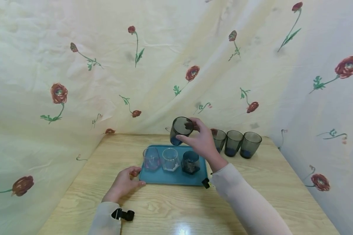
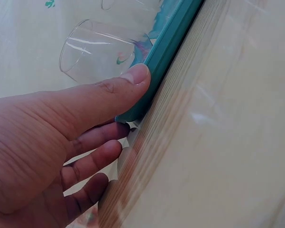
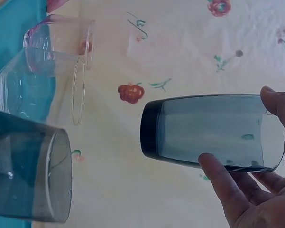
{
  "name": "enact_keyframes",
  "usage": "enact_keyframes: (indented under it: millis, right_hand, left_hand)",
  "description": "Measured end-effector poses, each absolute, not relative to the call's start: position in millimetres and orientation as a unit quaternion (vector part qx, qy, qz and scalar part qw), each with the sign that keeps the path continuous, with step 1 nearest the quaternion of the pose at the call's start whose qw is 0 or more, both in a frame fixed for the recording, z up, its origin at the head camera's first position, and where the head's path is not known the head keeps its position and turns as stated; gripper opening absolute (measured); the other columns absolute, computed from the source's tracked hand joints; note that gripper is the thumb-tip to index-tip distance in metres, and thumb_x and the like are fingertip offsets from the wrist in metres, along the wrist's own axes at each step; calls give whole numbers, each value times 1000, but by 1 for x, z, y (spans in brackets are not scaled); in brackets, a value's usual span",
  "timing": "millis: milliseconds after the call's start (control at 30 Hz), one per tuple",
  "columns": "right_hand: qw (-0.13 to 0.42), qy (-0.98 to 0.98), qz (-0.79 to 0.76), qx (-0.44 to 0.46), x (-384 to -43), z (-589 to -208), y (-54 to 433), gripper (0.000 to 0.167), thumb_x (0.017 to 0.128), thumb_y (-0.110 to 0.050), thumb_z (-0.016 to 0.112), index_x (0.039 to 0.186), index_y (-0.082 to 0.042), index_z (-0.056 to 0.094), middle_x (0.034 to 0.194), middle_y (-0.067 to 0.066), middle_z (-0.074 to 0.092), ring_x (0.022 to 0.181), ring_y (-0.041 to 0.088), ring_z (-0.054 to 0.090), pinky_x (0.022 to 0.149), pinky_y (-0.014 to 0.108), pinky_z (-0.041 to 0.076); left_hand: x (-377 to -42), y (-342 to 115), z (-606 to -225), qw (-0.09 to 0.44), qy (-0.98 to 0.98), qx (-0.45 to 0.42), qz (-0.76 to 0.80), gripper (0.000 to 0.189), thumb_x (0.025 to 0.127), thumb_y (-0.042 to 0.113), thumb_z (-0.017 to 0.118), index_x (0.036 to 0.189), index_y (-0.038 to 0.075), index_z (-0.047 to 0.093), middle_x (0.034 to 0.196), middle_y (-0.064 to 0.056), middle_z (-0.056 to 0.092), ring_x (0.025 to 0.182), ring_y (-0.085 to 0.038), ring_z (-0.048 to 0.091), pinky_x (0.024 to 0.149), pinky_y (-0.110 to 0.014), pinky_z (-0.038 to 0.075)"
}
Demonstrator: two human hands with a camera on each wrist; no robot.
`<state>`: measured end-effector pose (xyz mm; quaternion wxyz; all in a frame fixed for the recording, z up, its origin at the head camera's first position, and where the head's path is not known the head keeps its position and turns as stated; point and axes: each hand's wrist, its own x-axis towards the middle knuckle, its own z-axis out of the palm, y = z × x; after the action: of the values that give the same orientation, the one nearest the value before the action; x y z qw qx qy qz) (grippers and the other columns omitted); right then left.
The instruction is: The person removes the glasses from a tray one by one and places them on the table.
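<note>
My right hand (image 1: 204,140) holds a smoky grey glass tumbler (image 1: 178,126) upright in the air above the tray's back edge. In the right wrist view its thumb and fingers grip the tumbler's sides, toward the rim. A blue-green tray (image 1: 167,178) lies on the table. On it stand a pinkish glass (image 1: 151,160), a clear glass (image 1: 170,160) and a dark grey glass (image 1: 190,163), side by side. My left hand (image 1: 125,183) holds the tray's front left corner. In the left wrist view the thumb presses on the tray rim, with the index finger at the corner.
Three more smoky tumblers stand in a row to the right behind my right arm: a near one (image 1: 219,140), a middle one (image 1: 233,144) and an outer one (image 1: 250,145). Flowered cloth (image 1: 159,81) hangs behind and beside the wooden table (image 1: 164,209).
</note>
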<state>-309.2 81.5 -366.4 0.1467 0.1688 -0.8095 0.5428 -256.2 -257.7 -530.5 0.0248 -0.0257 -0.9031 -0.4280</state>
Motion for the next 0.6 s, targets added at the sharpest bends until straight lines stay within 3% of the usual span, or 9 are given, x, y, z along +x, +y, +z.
enact_keyframes:
  millis: [267, 600]
  right_hand:
    - [207, -802, 537, 162, -298, -382, 119, 75, 82, -45, 91, 145, -19, 58, 131, 1, 65, 122, 26, 58, 108, 52, 42]
    - [232, -815, 522, 97, -293, -389, 169, 80, 83, -45, 90, 149, -15, 55, 137, 10, 59, 124, 33, 53, 103, 55, 41]
  left_hand:
    - [-257, -258, -532, 26, -902, -26, -429, 58, 76, 26, 97, 128, 15, 72, 108, 3, 68, 103, -19, 61, 92, -45, 53]
    - [-258, -257, -534, 26, -903, -23, -427, 59, 76, 28, 97, 128, 16, 72, 109, 4, 69, 102, -18, 61, 90, -44, 53]
